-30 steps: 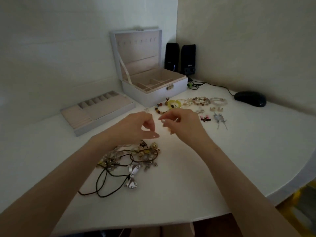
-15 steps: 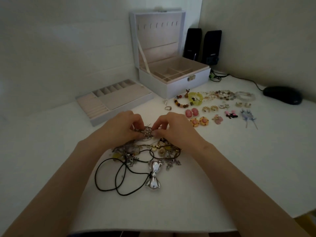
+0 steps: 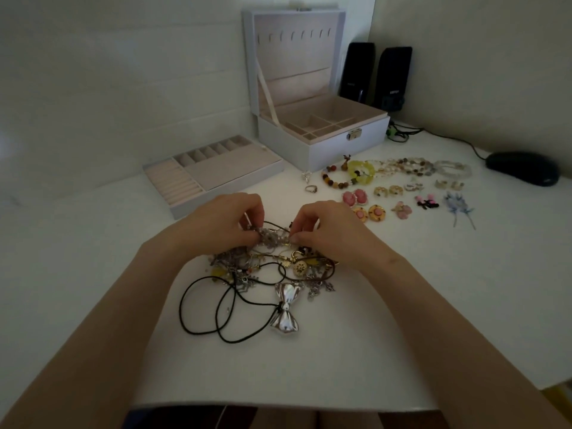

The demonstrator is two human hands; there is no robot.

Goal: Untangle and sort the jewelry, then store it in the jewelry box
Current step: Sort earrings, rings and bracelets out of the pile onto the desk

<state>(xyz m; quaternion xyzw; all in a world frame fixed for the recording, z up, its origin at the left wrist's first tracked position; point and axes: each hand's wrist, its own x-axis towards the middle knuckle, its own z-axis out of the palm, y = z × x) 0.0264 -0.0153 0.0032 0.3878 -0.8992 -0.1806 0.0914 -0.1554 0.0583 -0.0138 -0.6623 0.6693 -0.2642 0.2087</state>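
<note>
Head view: what do the hands hold?
— Left hand [image 3: 223,226] and right hand [image 3: 329,229] each pinch a beaded strand [image 3: 274,239] atop the tangled jewelry pile [image 3: 278,274] on the table [image 3: 418,305].
— And the jewelry box [image 3: 325,148]?
— Open, behind, near rows of earrings [image 3: 356,197].

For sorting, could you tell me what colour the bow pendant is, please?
Shiny silver bow pendant, best seen in head view.

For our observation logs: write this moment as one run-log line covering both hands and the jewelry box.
stage: untangling; left hand: pinches tangled jewelry; right hand: pinches tangled jewelry; jewelry box: open; sorted pieces: beside box
</note>
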